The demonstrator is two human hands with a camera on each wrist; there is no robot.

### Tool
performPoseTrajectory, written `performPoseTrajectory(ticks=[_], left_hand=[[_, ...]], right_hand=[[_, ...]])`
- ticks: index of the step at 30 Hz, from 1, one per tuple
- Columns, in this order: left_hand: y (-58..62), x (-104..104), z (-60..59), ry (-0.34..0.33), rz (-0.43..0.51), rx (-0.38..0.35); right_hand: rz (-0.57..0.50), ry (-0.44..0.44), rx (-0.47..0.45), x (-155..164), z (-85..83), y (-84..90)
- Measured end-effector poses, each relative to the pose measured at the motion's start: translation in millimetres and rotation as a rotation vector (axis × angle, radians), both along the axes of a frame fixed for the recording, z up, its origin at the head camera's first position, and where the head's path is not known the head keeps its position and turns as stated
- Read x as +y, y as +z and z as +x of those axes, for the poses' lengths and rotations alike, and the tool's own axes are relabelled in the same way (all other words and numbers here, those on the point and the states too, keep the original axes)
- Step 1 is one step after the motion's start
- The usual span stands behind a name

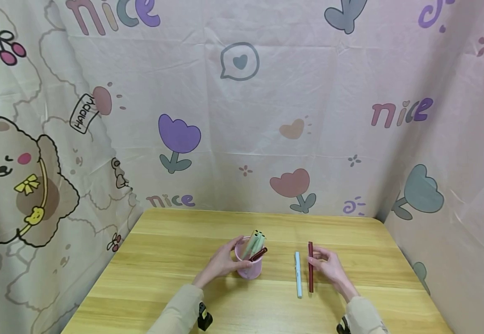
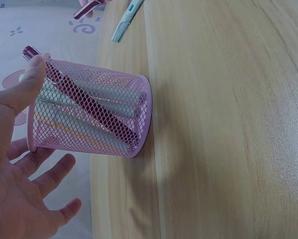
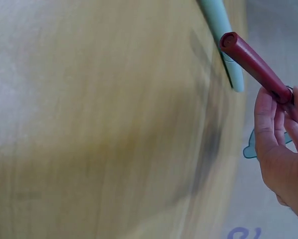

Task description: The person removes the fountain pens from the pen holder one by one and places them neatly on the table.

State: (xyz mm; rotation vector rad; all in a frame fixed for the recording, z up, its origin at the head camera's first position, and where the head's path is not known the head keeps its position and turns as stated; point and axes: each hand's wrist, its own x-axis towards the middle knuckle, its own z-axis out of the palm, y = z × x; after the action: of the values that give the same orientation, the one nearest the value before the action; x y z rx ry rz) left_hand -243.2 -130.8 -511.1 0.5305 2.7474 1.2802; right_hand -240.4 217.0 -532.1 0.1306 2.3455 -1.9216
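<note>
Dark red, the pen (image 1: 310, 266) sits pinched in our right hand (image 1: 328, 268), its far end lifted off the counter (image 1: 162, 278) just beside the pale blue pen (image 1: 298, 273). Our left hand (image 1: 222, 264) cups the pink mesh cup (image 1: 250, 269) with fingers relaxed, thumb on the rim. We judge the light pinch could let the pen slip, or the lightly held cup tip.

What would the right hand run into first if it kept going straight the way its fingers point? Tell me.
Probably the light blue pen. The right hand pinches the dark red pen, fingers pointing toward the left, and the blue pen lies on the table just beyond it. Depth is uncertain.
</note>
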Motion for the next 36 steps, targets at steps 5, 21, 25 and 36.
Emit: performPoseTrajectory(ticks=[5,21,25,36], left_hand=[[1.1,0.0,-0.3,-0.004,0.003,0.002],[1.9,0.1,-0.4,0.003,0.003,0.001],[2.0,-0.1,-0.2,0.003,0.002,0.003],[-1.7,-0.5,-1.9,-0.011,0.007,0.012]], right_hand=[[-0.007,0.015,0.003,-0.2,1.1,-3.2],[0.029,0.046,0.008,0.6,-2.8,-18.5],[0.045,0.067,0.000,-0.9,-3.8,-19.7],[0.088,0.070,-0.014,-4.6,-6.9,-22.9]])
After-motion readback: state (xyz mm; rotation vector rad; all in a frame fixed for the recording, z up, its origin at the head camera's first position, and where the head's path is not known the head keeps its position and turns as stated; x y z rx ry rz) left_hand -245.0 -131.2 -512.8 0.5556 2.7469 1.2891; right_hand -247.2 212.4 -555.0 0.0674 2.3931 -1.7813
